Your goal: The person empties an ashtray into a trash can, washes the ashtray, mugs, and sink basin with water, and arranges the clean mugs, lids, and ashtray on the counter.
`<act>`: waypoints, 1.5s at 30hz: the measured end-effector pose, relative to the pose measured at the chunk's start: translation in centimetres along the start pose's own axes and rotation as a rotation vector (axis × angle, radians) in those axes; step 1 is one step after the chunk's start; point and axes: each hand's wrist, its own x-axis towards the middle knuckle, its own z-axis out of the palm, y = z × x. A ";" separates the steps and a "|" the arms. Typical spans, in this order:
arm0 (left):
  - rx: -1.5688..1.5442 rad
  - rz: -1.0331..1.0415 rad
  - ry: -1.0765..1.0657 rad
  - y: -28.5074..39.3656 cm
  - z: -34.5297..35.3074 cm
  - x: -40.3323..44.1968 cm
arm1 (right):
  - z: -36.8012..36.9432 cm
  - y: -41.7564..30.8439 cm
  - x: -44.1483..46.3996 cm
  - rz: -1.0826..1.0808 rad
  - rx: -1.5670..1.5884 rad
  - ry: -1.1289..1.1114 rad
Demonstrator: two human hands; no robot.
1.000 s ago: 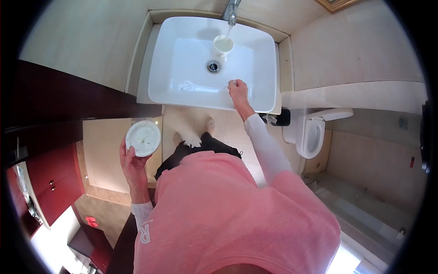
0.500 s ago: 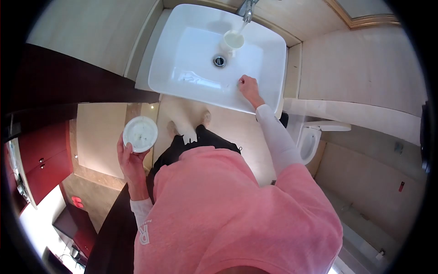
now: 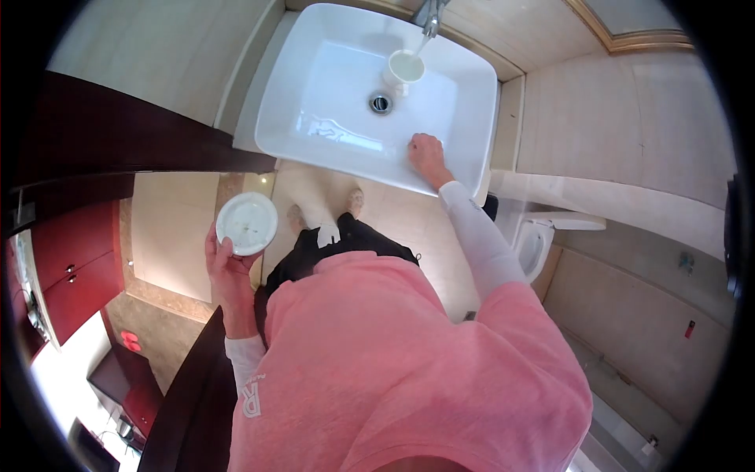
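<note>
White round dish [image 3: 247, 224]: in left hand [image 3: 231, 277], out past the sink's near edge, left of the body. Left grip is closed around the lower rim, thumb at the front, other fingers mostly behind. Inner face turned up to the camera, probably kept fairly level so the small dark specks [image 3: 248, 229] don't slide off. Held well apart from the sink, likely to keep it away from the water.

Right hand [image 3: 429, 156] is over the near right part of the white sink [image 3: 330, 94]; fingers look curled in, a narrow grip, but can't tell whether anything is inside. Nearest items: drain [image 3: 381, 103], then white cup [image 3: 406, 68] beyond it, under the tap [image 3: 431, 22], water running in. Cup probably sits there to catch the stream. Wet patch [image 3: 330, 132] left of the right hand. Sink rests on a pale surface [image 3: 250, 124].

Hard to see: dish underside and most left fingertips; what the specks are; right palm; how full the cup is. Tap cut off at top edge. Toilet [image 3: 535, 248] partly behind the right sleeve [image 3: 481, 230]. Corners black from the lens.
</note>
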 end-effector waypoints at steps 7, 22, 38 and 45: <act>0.000 -0.008 0.042 0.2 0.8 -0.2 | -1.4 3.0 2.5 0.095 -0.146 0.013; -0.115 0.010 0.059 -0.8 0.2 -2.2 | 0.7 -13.8 3.9 -0.161 -0.047 -0.433; -0.139 -0.038 0.192 -1.3 -4.5 -6.0 | 5.8 -19.8 4.9 -0.274 0.155 -0.241; -0.142 0.008 0.025 -0.6 -1.9 -1.9 | 2.9 -18.0 5.5 -0.181 0.046 -0.188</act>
